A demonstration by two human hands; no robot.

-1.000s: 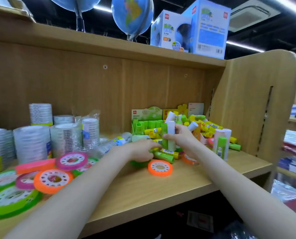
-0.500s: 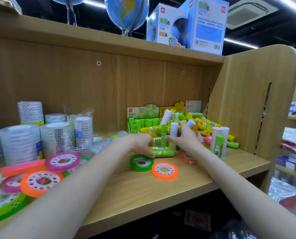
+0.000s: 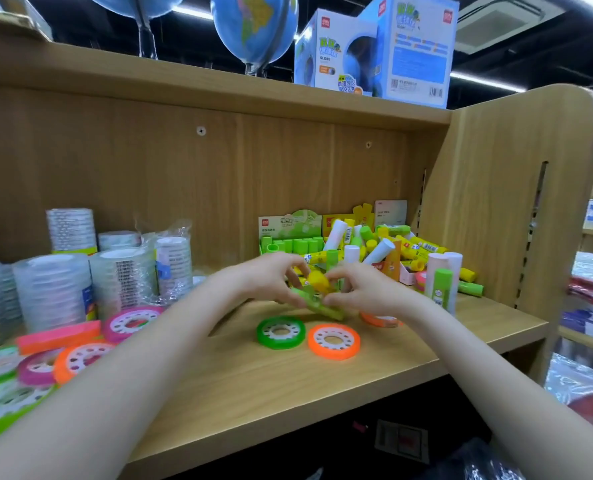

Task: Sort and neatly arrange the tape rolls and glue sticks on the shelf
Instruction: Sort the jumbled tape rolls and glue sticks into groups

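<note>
My left hand (image 3: 271,278) and my right hand (image 3: 361,289) meet in front of a heap of glue sticks (image 3: 392,247). Both pinch glue sticks lifted off the shelf: a yellow-capped stick (image 3: 317,281) and a green stick (image 3: 319,304) lying slanted below it. Which hand holds which stick is unclear. A green tape roll (image 3: 280,332) and an orange tape roll (image 3: 334,341) lie flat in front of the hands. Another orange roll (image 3: 380,319) peeks out under my right wrist. Coloured tape rolls (image 3: 80,355) lie at the left, with stacks of clear tape (image 3: 53,289) behind them.
A green display box of glue sticks (image 3: 290,237) stands at the shelf's back. White and green sticks (image 3: 442,282) stand upright at the right by the wooden side panel (image 3: 496,202). Globes and boxes (image 3: 374,50) sit on the top shelf.
Both hands have lifted off the shelf with glue sticks pinched between them. The green tape roll, earlier under my left hand, now lies in full view.
</note>
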